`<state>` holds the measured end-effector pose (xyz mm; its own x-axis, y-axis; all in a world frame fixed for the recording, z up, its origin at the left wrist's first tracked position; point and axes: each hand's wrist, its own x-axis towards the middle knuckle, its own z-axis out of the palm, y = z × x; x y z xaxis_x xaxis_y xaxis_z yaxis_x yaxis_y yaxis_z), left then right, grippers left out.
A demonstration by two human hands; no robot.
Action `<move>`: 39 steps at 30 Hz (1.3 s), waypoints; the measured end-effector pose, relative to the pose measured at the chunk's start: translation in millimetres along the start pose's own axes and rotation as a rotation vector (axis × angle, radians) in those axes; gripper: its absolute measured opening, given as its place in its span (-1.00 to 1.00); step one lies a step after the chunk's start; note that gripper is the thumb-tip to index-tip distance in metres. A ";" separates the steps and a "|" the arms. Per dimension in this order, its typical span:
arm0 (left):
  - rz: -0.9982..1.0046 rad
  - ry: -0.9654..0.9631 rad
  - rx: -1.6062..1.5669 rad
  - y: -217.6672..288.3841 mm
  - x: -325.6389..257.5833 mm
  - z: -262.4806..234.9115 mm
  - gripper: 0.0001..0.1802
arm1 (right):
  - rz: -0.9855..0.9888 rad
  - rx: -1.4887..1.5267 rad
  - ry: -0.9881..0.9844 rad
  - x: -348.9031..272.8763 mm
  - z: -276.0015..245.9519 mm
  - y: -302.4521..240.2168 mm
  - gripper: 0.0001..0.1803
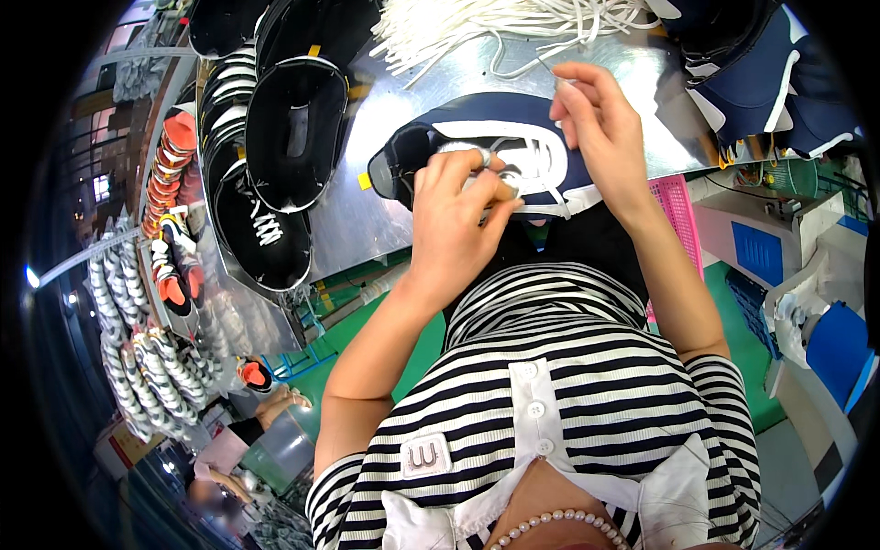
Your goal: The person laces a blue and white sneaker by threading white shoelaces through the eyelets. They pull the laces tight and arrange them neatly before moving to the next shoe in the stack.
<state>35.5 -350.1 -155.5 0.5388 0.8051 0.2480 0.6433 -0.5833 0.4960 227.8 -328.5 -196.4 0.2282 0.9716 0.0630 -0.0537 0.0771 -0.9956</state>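
A navy shoe upper (pixel 490 108) with a white lacing panel and a black lining lies on the metal table in front of me. White shoelace (pixel 541 151) runs through its eyelets. My left hand (pixel 458 197) is closed at the upper's opening, its curled fingers and thumb gripping the upper beside the laces; the fingertips partly hide what is between them. Above the upper's right end, my right hand (pixel 600 133) is raised with thumb and fingers pinched. A thin, rod-like thing (pixel 547 71) sticks out from these fingers, too small to name.
Loose white laces (pixel 513 23) are heaped at the table's far side. Stacked black uppers (pixel 298 128) stand at left, and navy uppers (pixel 747 82) at right. A pink basket (pixel 676 220) is below the table's right edge. Another person (pixel 229 449) sits at lower left.
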 end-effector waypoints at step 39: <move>0.385 0.207 -0.038 -39.6 -24.2 13.5 -0.62 | -0.193 -0.749 -0.638 -18.3 14.9 -27.7 -0.80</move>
<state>4.3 -347.9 -192.3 0.6124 0.5364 0.5807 0.3939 -0.8439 0.3642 210.5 -345.1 -169.0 -0.4070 0.9127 0.0351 0.6051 0.2983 -0.7382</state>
